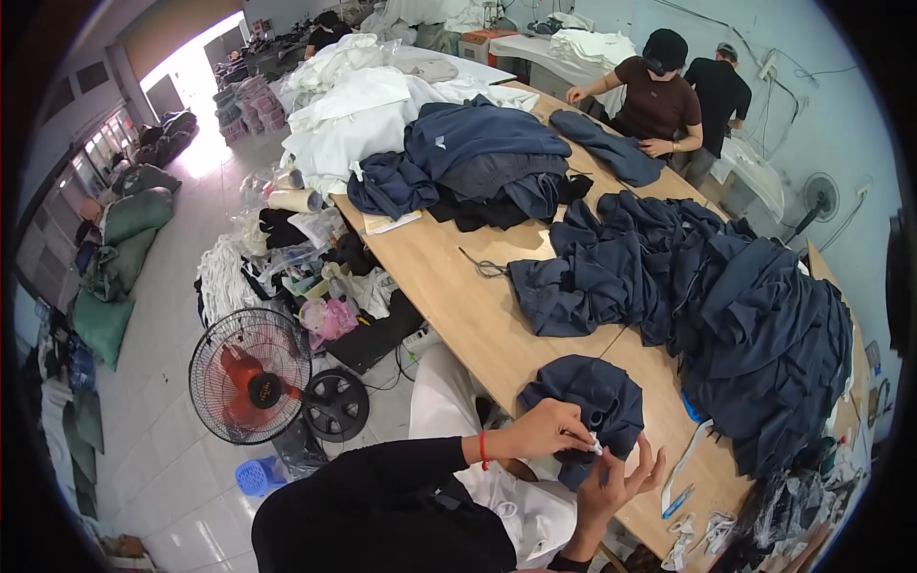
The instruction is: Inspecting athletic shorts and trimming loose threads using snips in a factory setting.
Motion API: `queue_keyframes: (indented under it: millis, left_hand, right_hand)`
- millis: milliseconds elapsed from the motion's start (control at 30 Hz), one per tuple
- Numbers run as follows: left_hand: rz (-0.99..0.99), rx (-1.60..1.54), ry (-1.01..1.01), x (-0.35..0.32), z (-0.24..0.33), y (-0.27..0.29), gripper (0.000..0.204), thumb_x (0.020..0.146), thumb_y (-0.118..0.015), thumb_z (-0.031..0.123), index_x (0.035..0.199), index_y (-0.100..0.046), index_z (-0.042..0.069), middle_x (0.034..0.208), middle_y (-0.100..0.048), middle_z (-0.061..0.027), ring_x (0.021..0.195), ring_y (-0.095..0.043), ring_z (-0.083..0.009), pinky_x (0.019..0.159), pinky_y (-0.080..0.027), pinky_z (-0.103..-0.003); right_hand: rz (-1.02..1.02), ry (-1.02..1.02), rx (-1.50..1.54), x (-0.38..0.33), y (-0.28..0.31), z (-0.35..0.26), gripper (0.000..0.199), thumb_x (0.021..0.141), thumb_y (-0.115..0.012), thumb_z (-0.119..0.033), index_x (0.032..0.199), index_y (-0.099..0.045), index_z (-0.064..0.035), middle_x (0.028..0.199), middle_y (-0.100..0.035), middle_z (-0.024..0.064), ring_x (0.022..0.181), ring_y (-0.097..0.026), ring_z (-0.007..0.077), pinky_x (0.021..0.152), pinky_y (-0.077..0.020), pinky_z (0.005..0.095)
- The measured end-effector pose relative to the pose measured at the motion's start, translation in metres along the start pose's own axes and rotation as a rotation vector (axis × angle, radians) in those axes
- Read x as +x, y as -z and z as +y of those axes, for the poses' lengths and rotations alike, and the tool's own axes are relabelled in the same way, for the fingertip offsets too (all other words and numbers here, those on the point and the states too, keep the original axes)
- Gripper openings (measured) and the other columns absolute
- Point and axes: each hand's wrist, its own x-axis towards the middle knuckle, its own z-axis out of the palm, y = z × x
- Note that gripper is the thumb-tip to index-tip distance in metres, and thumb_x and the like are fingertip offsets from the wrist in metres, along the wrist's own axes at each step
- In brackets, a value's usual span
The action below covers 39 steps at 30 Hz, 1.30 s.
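Note:
My left hand, a red band at its wrist, pinches a small white piece whose kind I cannot make out. Thumb and forefinger of my right hand meet at the same piece, with the other fingers raised and spread. Just behind and under both hands, a bunched navy garment lies at the table's near edge and hangs partly over it. To the right of my right hand are a pair of blue thread snips and a pale strip of tape.
Navy garments are heaped on the wooden table, with more navy and white piles farther back. A standing fan is at my left, near a blue basket. Two people stand across the table.

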Motion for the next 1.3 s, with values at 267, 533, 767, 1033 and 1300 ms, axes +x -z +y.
queue_keyframes:
  millis: [267, 533, 767, 1033, 1300]
  left_hand:
    - [0.628, 0.18, 0.138, 0.018, -0.039, 0.07, 0.014, 0.105, -0.075, 0.012, 0.11, -0.08, 0.0, 0.104, -0.073, -0.0199, 0.099, -0.074, -0.0394, 0.088, -0.059, -0.046]
    - [0.435, -0.268, 0.227, 0.016, -0.047, 0.038, 0.012, 0.111, -0.071, 0.003, 0.117, -0.073, -0.007, 0.109, -0.074, -0.0077, 0.099, -0.074, -0.0137, 0.088, -0.059, -0.029]
    - [0.177, -0.129, 0.161, 0.003, -0.027, 0.022, 0.01, 0.11, -0.072, 0.0, 0.118, -0.074, -0.005, 0.115, -0.076, -0.0093, 0.102, -0.075, -0.0165, 0.092, -0.061, -0.029]
    - [0.169, 0.107, 0.027, -0.001, -0.026, 0.017, 0.006, 0.104, -0.074, -0.004, 0.109, -0.076, -0.002, 0.116, -0.073, -0.0136, 0.088, -0.075, -0.0269, 0.079, -0.061, -0.034]
    - [0.249, 0.297, -0.115, 0.007, -0.015, 0.028, 0.023, 0.091, -0.089, 0.009, 0.109, -0.077, 0.002, 0.129, -0.073, -0.0151, 0.127, -0.068, -0.038, 0.108, -0.053, -0.047]
  right_hand:
    - [-0.004, -0.171, -0.165, -0.012, 0.016, 0.072, 0.004, 0.098, -0.079, -0.002, 0.098, -0.076, -0.005, 0.142, -0.067, 0.0175, 0.149, -0.051, 0.049, 0.119, -0.0412, 0.0619]
    - [-0.126, -0.458, 0.522, -0.001, -0.002, 0.023, 0.035, 0.102, -0.077, 0.001, 0.137, -0.078, -0.0021, 0.115, -0.079, 0.0163, 0.104, -0.079, 0.0279, 0.09, -0.0607, 0.0372]
    - [-0.12, -0.296, 0.487, 0.038, -0.044, -0.008, 0.043, 0.1, -0.081, 0.004, 0.142, -0.078, -0.0048, 0.103, -0.077, 0.0129, 0.087, -0.076, 0.0201, 0.078, -0.0597, 0.0328]
    - [-0.248, -0.278, 0.37, 0.017, -0.051, 0.012, 0.007, 0.103, -0.077, 0.003, 0.107, -0.071, 0.0035, 0.098, -0.071, 0.0159, 0.082, -0.072, 0.0278, 0.073, -0.0563, 0.0376]
    - [-0.157, -0.374, 0.51, 0.014, -0.051, 0.012, 0.008, 0.105, -0.076, 0.001, 0.105, -0.069, 0.0037, 0.097, -0.07, 0.0159, 0.084, -0.073, 0.0291, 0.076, -0.0573, 0.038]
